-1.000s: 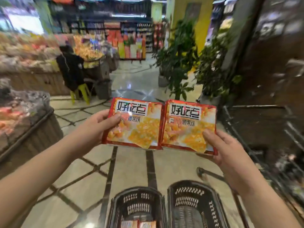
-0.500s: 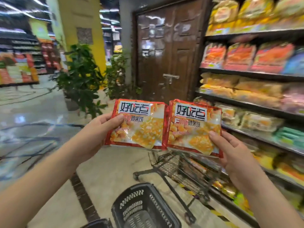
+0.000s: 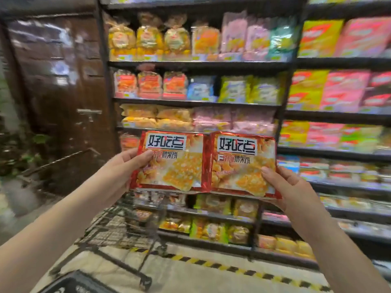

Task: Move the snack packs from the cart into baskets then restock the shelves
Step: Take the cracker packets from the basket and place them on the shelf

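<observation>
- The left hand [image 3: 118, 170] pinches the left pack [image 3: 171, 163] by its left edge. The thumb lies across the printed front and the fingers are tucked out of sight behind.
- The right hand [image 3: 289, 187] pinches the right pack [image 3: 241, 166] near its lower right corner in the same way, thumb on the front and fingers behind.
- Both packs are held up in the centre of the frame, upright, with their labels facing the person. Their inner edges meet, and I cannot tell whether they only touch or overlap.
- Just beyond them the shelves [image 3: 196, 101] fill the centre and right of the frame with rows of bagged snacks, too blurred to read. A red-orange bag shows on the shelf behind the left pack's upper left corner. It may be the same product, but I can't be sure.
- To my eye the step in hand is restocking, bringing this pair to its row.
- It would go best to find the matching row first, then set the packs in one at a time, so the other hand can steady the bags already there.
- Each pack should go in upright with its label outward. The contents look like brittle biscuits, so gripping by the edges is gentler than squeezing the middle.
- The cart [image 3: 118, 227] stands at lower centre-left, between the person and the lower shelves, so it is safer to step around it than to lean over.
- A corner of a dark basket [image 3: 72, 282] sits on the floor at the bottom left, near the feet and easy to trip on.
- A brown door [image 3: 57, 92] fills the upper left.
</observation>
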### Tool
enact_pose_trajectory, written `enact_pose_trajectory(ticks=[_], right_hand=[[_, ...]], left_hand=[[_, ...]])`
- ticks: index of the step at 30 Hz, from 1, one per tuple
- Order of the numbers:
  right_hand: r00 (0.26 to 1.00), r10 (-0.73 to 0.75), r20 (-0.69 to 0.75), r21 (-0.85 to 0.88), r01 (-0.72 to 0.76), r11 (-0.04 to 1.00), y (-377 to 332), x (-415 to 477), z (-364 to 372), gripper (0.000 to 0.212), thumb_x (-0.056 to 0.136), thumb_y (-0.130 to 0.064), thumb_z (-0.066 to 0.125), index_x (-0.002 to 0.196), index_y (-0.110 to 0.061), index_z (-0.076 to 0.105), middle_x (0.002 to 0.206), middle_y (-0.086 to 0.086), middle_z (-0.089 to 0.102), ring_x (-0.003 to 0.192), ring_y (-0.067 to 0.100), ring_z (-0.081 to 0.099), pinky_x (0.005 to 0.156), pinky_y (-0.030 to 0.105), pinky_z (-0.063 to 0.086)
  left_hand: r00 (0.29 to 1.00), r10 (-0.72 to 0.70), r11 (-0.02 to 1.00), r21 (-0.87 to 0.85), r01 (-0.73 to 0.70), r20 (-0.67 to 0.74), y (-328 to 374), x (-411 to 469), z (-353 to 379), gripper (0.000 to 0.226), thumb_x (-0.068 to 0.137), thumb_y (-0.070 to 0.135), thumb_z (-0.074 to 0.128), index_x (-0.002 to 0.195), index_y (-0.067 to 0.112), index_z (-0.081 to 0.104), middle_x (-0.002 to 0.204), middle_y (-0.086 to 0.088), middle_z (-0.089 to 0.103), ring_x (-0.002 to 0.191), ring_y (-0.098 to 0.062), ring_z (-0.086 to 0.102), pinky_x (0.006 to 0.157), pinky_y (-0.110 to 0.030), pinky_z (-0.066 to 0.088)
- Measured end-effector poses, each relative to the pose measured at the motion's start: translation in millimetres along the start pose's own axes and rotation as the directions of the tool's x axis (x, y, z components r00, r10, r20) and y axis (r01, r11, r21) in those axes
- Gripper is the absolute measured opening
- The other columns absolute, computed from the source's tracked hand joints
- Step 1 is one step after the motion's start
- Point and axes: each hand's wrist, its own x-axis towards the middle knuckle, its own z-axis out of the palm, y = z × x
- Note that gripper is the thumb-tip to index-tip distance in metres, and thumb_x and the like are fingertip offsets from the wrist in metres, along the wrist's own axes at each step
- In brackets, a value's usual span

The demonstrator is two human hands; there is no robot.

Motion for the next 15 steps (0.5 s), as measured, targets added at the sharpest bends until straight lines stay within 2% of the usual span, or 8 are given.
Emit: enact_pose_trajectory(ticks=[2,4,7,9,13,15], right_hand=[[0.996,-0.02,-0.082,-0.009,0.019,1.0,-3.9,-7.2,-64.8,0.023,0.092,-0.03,0.066,0.114,-0.021,0.069,0.101,0.0,0.079,0.092,0.018,0.077,0.072,0.029,0.06],[0.986,-0.007,-0.168,-0.018,0.004,1.0,-6.6,-18.8,-124.5,0.024,0.091,-0.032,0.067,0.114,-0.023,0.068,0.101,0.0,0.079,0.093,0.019,0.076,0.083,0.037,0.058],[0.96,0.008,-0.278,-0.023,-0.016,1.0,-14.3,-33.8,-203.3,0.026,0.089,-0.033,0.069,0.113,-0.023,0.068,0.101,0.001,0.079,0.094,0.021,0.076,0.087,0.043,0.058],[0.944,0.004,-0.33,-0.031,-0.016,0.999,-20.0,-41.6,-250.0,0.029,0.089,-0.032,0.069,0.116,-0.02,0.068,0.103,0.002,0.078,0.095,0.022,0.076,0.087,0.043,0.058],[0.891,-0.002,-0.455,-0.035,-0.015,0.999,-18.7,-51.6,-333.5,0.026,0.093,-0.03,0.068,0.116,-0.018,0.068,0.105,0.004,0.078,0.097,0.023,0.076,0.089,0.042,0.057],[0.86,-0.01,-0.51,-0.038,-0.012,0.999,-13.1,-51.7,-369.3,0.027,0.094,-0.03,0.067,0.117,-0.017,0.069,0.106,0.005,0.078,0.098,0.023,0.075,0.089,0.043,0.057]], left_hand=[[0.997,0.006,0.999,-0.038,-0.003,0.073,-11.1,13.6,62.1,0.036,0.079,0.037,0.071,0.109,0.017,0.078,0.112,-0.011,0.078,0.082,-0.016,0.078,0.069,-0.026,0.064],[0.989,-0.012,0.998,-0.055,0.02,0.148,-23.4,23.3,125.1,0.04,0.082,0.035,0.068,0.117,0.015,0.072,0.111,-0.011,0.078,0.084,-0.017,0.078,0.07,-0.027,0.064],[0.97,-0.05,0.996,-0.062,0.067,0.236,-39.8,39.4,215.5,0.033,0.089,0.03,0.064,0.116,0.013,0.07,0.103,-0.009,0.08,0.075,-0.014,0.078,0.06,-0.025,0.062],[0.952,-0.066,0.995,-0.05,0.085,0.3,-47.1,52.6,270.9,0.03,0.096,0.029,0.061,0.119,0.013,0.069,0.107,-0.01,0.079,0.079,-0.018,0.078,0.063,-0.026,0.063],[0.904,-0.066,0.996,-0.028,0.086,0.422,-58.5,79.0,367.9,0.043,0.089,0.035,0.063,0.127,0.014,0.066,0.111,-0.008,0.078,0.088,-0.019,0.078,0.07,-0.028,0.064],[0.874,-0.069,0.996,-0.023,0.091,0.481,-66.4,91.4,412.1,0.039,0.092,0.034,0.061,0.127,0.017,0.065,0.114,-0.007,0.078,0.096,-0.021,0.078,0.074,-0.029,0.064]])
